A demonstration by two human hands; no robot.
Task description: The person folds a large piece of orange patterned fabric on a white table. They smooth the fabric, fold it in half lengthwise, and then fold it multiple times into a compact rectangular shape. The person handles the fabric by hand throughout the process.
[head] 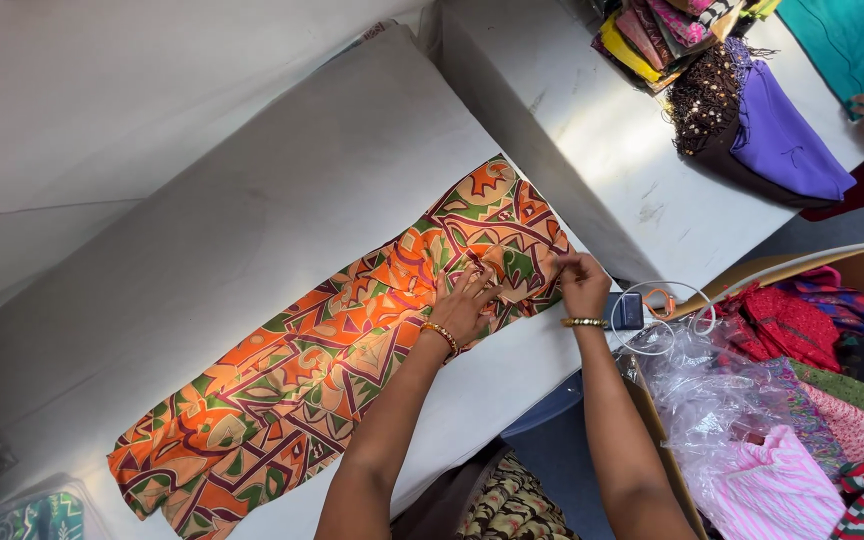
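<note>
White padded bench (252,200) carries a long orange, green and maroon patterned cloth (332,350) lying diagonally across it, its near edge close to the bench's rim, so a hard tug could drag the loose length off toward the cardboard box (857,265) of folded fabrics. Both hands work at the cloth's upper end: the left hand (467,305) presses flat with fingers spread, the right hand (582,280) pinches a fold at the edge. If that pinch slips, the gathered crease would likely spring open, and the white cable (652,330) just beside the right wrist could snag.
</note>
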